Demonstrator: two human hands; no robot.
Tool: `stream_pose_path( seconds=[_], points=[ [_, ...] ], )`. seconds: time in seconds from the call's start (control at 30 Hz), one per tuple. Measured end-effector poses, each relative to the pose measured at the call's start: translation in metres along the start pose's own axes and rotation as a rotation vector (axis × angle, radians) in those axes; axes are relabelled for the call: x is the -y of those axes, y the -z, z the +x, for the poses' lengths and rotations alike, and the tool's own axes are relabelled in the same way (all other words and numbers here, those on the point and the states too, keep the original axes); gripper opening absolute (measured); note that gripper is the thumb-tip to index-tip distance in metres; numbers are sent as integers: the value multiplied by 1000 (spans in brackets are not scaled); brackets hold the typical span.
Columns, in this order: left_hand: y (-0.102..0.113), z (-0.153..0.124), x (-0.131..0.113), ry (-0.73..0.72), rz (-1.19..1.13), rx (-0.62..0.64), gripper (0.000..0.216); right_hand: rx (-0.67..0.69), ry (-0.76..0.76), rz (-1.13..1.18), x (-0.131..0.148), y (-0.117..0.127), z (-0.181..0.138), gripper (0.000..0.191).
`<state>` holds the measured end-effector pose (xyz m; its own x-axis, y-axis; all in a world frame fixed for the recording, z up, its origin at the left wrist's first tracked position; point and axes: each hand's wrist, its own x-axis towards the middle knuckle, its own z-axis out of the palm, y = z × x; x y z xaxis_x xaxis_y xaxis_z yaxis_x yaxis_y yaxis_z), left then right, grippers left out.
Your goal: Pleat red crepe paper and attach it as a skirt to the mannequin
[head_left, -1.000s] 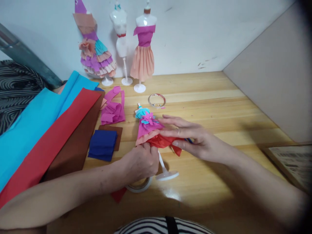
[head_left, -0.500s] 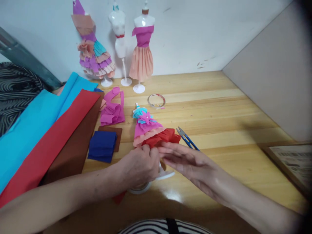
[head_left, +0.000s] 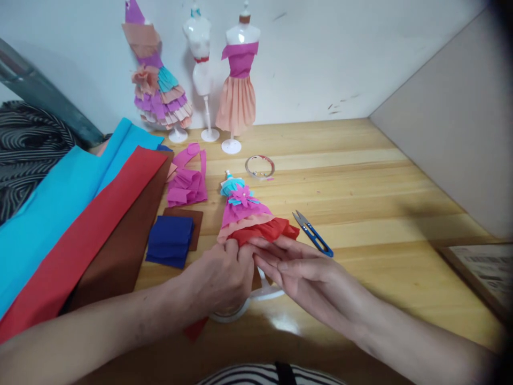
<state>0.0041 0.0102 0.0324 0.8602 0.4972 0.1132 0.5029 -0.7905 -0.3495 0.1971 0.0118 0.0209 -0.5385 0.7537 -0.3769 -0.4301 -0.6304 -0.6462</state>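
Note:
A small mannequin doll [head_left: 245, 211] lies on the wooden table [head_left: 360, 176], wearing a paper dress with a teal top, pink flower, magenta and peach layers and a red ruffle [head_left: 266, 230] at the hem. My left hand [head_left: 218, 278] is closed, pinching the red ruffle's left end at the dress hem. My right hand [head_left: 298, 270] lies with fingers stretched out, fingertips touching the ruffle's lower edge. The doll's white stand base [head_left: 267, 292] shows between my hands. Blue thread snips [head_left: 313, 234] lie just right of the dress.
Three dressed mannequins [head_left: 238, 80] stand at the back wall. Teal, red and brown paper sheets [head_left: 80, 214] cover the left side. A folded blue piece [head_left: 170, 240], a magenta paper piece [head_left: 186, 184], a tape ring [head_left: 259, 166] and a tape roll [head_left: 228, 315] lie around.
My right hand has come off the top of the dress and moved down to the hem, uncovering the thread snips. My left hand has kept its pinch on the red ruffle.

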Motion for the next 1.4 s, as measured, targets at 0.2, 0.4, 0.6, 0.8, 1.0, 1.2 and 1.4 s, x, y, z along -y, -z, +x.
stream_pose_path(
  seconds=[0.2,0.4,0.6,0.8,1.0,1.2,1.4],
  points=[
    [-2,-3,-4,-62,-39,66,16,102,24,-9,6,-4,5,32],
    [-1,-4,-7,-100,-47,22,16,-61,-14,157,4,-13,12,9],
    [10,-7,-6,-121,-85,18,11,-146,-21,190,4,-18,22,8],
    [18,-11,0,20,-200,-419,7,-112,-36,185,5,-26,24,14],
    [12,-6,16,413,-346,-484,16,-163,-26,214,2,-26,21,16],
    [3,-12,24,591,-483,-322,21,-187,-25,129,-3,-22,20,18],
    [11,-20,18,533,-452,-301,25,-212,-13,52,0,-21,21,17]
  ],
)
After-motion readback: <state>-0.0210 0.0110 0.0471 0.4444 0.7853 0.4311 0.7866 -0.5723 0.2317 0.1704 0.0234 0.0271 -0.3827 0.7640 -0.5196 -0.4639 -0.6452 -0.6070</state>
